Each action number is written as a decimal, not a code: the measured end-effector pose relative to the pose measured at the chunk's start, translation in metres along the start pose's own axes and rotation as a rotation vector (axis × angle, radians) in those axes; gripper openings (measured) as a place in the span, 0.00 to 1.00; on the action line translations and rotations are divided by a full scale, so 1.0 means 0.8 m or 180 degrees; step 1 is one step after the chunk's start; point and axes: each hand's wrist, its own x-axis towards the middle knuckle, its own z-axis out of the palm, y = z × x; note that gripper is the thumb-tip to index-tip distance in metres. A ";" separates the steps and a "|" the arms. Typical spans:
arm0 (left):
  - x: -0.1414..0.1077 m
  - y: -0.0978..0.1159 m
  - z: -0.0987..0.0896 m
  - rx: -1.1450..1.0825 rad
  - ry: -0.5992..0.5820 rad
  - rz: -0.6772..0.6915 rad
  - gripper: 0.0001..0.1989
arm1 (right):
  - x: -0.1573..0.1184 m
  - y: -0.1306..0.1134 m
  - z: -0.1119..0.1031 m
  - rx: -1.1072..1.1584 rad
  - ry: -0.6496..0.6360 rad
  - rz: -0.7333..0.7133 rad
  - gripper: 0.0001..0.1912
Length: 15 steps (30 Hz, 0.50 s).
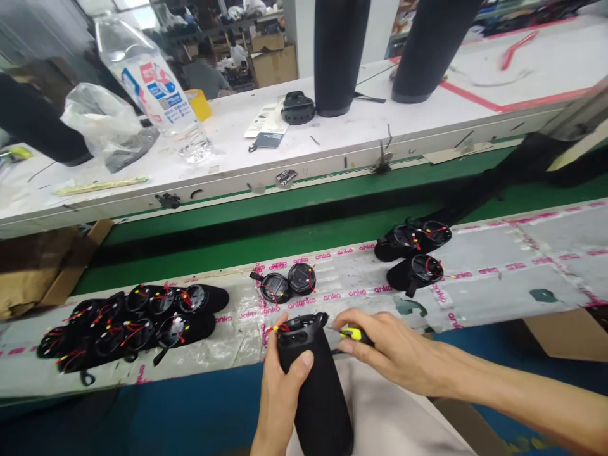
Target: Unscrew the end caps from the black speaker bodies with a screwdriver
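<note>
A black fabric-covered cylindrical speaker (319, 386) is gripped by my left hand (280, 392), thumb across its front and fingers behind it. Its open top end faces up and away, with red wires at the left side of the rim and a black strap loop at the right. My right hand (389, 345) is closed on a hand tool with a yellow-and-black handle (352, 334). The tool's thin metal end points left toward the speaker's rim; whether it touches cannot be made out. Just beyond the speaker, two round black end pieces with wires (302, 278) lie on the bench.
Several open-ended speakers with red wires (161, 299) cluster at left on the bench covered in printed film (356, 292). More speakers (422, 269) stand at right. On the raised white shelf (228, 136) are a water bottle (154, 88), yellow tape (198, 104) and tall black cylinders (339, 57).
</note>
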 end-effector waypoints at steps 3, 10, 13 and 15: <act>0.014 0.003 0.003 0.0098 0.0053 0.0084 0.47 | -0.009 0.005 0.007 0.0143 -0.0090 0.0255 0.19; 0.057 0.009 0.065 0.0926 -0.0290 0.0842 0.45 | -0.019 0.048 0.018 0.0214 0.0646 0.0445 0.15; 0.081 0.004 0.104 0.2029 -0.0562 0.1743 0.41 | -0.016 0.085 0.001 -0.0288 0.1135 0.0649 0.14; 0.098 0.006 0.128 0.2919 -0.0765 0.2398 0.40 | -0.014 0.117 -0.017 -0.0585 0.1419 0.0887 0.13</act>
